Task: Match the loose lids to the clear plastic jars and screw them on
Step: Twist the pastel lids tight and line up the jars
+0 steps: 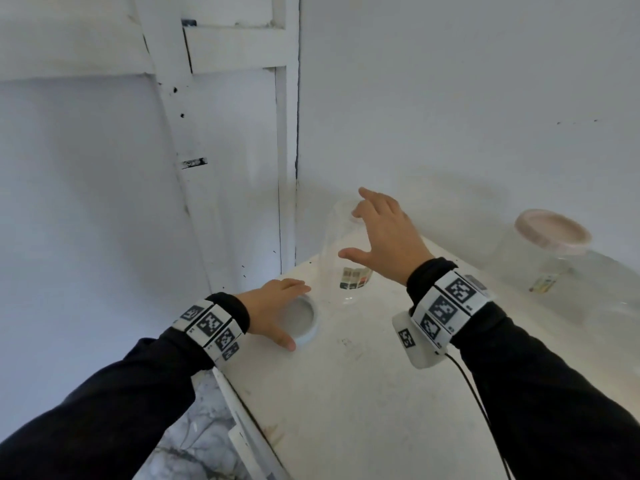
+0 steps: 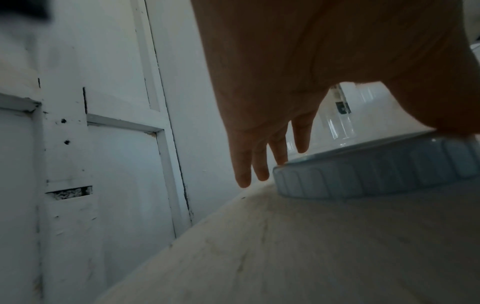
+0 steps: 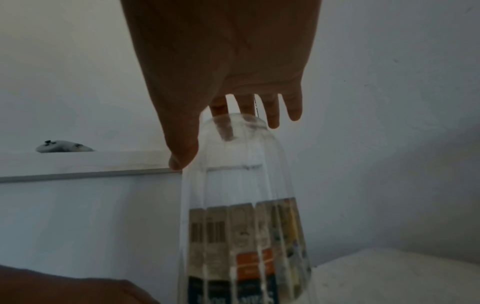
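Clear ribbed plastic jar [image 1: 341,258] stands upside down near the far left corner of a scuffed white table [image 1: 363,393], printed label with barcode low on its wall. Right hand [image 1: 381,233] is over its upturned base, fingers spread and straight, thumb out to the side; the right wrist view shows fingertips [image 3: 272,121] at the base's rounded edge, contact uncertain, not curled round it. Pale blue round lid [image 1: 303,318] lies flat just left of the jar, at the table's left edge. Left hand [image 1: 273,313] lies on it, fingers straight and close together. The left wrist view shows what the head view hides: the lid's [image 2: 376,174] ribbed side wall, fingertips [image 2: 259,170] reaching past its far rim, thumb on the near rim. Second clear jar [image 1: 540,261] with a pinkish lid [image 1: 552,230] on it stands well apart at far right. Walls and panelled door [image 1: 221,140] are white, chipped paint.
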A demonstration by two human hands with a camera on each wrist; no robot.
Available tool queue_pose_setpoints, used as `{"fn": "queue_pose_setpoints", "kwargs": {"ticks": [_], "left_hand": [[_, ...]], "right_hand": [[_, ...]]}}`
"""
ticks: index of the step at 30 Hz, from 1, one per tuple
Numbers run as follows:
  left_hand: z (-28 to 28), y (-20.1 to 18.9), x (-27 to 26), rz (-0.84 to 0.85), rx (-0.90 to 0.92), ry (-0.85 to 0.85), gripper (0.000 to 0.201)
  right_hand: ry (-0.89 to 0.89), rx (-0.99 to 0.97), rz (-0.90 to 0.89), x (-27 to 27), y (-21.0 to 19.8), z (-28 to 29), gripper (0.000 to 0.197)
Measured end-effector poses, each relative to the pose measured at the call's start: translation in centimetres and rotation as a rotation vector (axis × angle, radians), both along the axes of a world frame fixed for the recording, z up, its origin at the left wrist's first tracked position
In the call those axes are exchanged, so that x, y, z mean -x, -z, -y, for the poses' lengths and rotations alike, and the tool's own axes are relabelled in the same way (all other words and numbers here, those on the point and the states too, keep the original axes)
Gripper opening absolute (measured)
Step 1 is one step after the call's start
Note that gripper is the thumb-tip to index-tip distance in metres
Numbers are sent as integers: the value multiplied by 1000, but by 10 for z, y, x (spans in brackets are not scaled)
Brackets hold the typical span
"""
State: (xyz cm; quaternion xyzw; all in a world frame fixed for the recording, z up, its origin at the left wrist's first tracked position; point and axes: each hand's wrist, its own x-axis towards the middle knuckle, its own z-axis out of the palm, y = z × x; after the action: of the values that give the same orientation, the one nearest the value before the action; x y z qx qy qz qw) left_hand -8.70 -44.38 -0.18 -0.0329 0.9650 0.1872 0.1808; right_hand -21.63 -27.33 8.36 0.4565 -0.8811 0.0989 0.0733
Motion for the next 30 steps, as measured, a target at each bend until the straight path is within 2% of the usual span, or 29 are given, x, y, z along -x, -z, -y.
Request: {"fn": "queue_pose_setpoints", "kwargs": {"ticks": [4,9,14,19,23,30], "left_hand": [[-4,-1,6,46,60,79,108],[-12,-3,8,44,107,140,106],[-15,-6,7,26,91,120,98],[-11,-11,7,-24,11,81,94],[-4,-14,8,-89,-76,26,94],[1,-25,19,-254,-154,-62,97]], "right_hand": [[-5,39,32,0,-6,-6,67],[6,-203,-81,-1,-17,-26,83],[100,-261,-143,-8,-15,-45,87],[141,-167,-64,-17,-7,-66,94],[267,-75,21,-16,-1,-87,96],[373,182,332,-10,24,-119,83]]}}
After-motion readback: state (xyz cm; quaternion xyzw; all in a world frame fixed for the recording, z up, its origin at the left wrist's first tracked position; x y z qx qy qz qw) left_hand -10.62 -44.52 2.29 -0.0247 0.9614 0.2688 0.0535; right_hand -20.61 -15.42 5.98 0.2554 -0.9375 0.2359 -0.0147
